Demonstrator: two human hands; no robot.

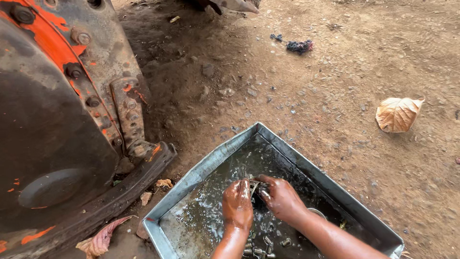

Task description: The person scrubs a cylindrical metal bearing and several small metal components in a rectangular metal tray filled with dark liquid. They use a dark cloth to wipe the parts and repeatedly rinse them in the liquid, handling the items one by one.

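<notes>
A large rusted machine housing with flaking orange paint (57,120) fills the left of the frame, its bolted steel flange (127,115) rising above a curved dark metal rim (129,184) that meets the bare brown dirt ground (335,120). A dry tan leaf (396,113) lies well apart to the right. A dark crumpled rag (299,46) sits near the top, far from the machine. A withered pinkish leaf (103,238) and a small curled orange-brown leaf (164,182) rest just beside the rim, among scattered small grey stones (225,92).
</notes>
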